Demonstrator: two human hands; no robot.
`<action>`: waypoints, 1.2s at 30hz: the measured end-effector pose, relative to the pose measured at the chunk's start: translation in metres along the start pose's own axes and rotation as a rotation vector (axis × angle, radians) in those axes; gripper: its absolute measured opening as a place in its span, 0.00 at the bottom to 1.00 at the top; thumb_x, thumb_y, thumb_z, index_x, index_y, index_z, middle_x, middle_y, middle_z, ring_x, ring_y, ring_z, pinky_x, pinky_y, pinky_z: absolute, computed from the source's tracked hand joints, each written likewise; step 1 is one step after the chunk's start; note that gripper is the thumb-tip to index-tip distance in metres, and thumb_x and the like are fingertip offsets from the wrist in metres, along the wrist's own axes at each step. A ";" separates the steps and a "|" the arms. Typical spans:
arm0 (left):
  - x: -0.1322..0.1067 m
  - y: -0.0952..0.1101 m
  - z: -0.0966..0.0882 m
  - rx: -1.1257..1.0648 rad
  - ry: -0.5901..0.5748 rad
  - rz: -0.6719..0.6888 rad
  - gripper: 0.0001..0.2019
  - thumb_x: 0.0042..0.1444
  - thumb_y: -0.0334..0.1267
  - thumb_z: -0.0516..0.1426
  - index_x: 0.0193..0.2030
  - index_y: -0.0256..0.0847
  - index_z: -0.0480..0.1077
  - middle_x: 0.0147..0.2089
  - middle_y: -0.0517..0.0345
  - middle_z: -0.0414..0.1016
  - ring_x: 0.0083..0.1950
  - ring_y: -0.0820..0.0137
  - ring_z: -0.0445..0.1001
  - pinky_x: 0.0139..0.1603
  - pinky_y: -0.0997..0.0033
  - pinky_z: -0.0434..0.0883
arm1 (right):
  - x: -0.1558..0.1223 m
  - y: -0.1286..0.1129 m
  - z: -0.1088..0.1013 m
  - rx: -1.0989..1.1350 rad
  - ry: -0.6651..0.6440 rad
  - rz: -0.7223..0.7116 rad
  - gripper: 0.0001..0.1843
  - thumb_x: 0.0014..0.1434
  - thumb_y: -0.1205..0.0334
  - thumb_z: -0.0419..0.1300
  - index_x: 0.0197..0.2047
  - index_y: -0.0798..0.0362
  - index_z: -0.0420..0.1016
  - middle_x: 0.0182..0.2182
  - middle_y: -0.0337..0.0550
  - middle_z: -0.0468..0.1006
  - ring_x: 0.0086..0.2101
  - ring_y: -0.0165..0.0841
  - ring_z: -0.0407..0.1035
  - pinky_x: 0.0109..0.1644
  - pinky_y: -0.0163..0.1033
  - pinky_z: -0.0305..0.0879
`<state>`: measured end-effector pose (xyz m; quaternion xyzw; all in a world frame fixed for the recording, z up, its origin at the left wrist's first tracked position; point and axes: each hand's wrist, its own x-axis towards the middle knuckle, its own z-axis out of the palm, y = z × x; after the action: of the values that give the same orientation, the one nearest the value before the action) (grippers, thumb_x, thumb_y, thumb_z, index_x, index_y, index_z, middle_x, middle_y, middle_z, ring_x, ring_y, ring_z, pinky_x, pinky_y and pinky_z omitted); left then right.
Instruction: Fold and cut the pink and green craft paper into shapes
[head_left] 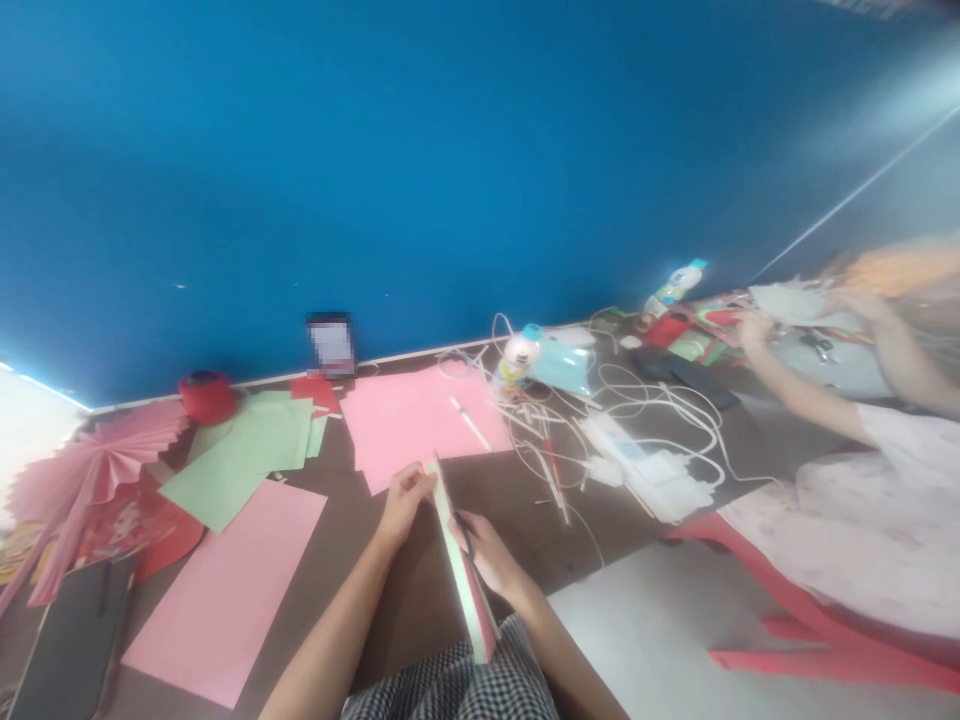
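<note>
ok, brn tbl (341,522) by blue wall (420,180), paper (459,560) held

Passage rightward from the right hand (484,556) is obstructed by white cables (690,408) and a power strip (637,465); leftward, bare tabletop (335,545) is left between the left hand (405,503) and a pink sheet (229,592).

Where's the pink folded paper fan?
In the head view, the pink fan is at the far left on the table, beside the red round thing and the green papers.
</note>
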<state>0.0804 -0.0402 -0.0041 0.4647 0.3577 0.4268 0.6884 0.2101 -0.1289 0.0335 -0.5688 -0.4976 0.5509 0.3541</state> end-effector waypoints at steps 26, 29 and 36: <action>-0.002 0.003 0.001 -0.069 -0.125 -0.110 0.13 0.47 0.42 0.58 0.21 0.37 0.61 0.20 0.64 0.63 0.22 0.77 0.62 0.26 0.76 0.59 | 0.004 -0.006 0.003 0.039 0.023 -0.054 0.28 0.55 0.38 0.47 0.36 0.56 0.71 0.30 0.44 0.71 0.33 0.35 0.62 0.40 0.39 0.60; -0.002 0.006 0.001 -0.088 -0.126 -0.108 0.12 0.47 0.40 0.58 0.21 0.37 0.62 0.20 0.64 0.63 0.22 0.77 0.62 0.25 0.76 0.58 | 0.005 -0.007 0.004 0.038 0.016 -0.078 0.27 0.55 0.39 0.48 0.37 0.55 0.71 0.31 0.43 0.71 0.34 0.35 0.62 0.41 0.40 0.60; -0.004 0.010 0.002 -0.112 -0.131 -0.089 0.11 0.48 0.38 0.57 0.21 0.37 0.62 0.19 0.65 0.61 0.21 0.79 0.59 0.24 0.77 0.56 | 0.009 0.002 0.009 0.097 0.031 -0.012 0.24 0.56 0.40 0.48 0.34 0.54 0.68 0.25 0.39 0.65 0.26 0.29 0.58 0.31 0.35 0.58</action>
<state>0.0781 -0.0422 0.0062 0.4358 0.3079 0.3839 0.7536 0.2012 -0.1223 0.0283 -0.5563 -0.4683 0.5633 0.3922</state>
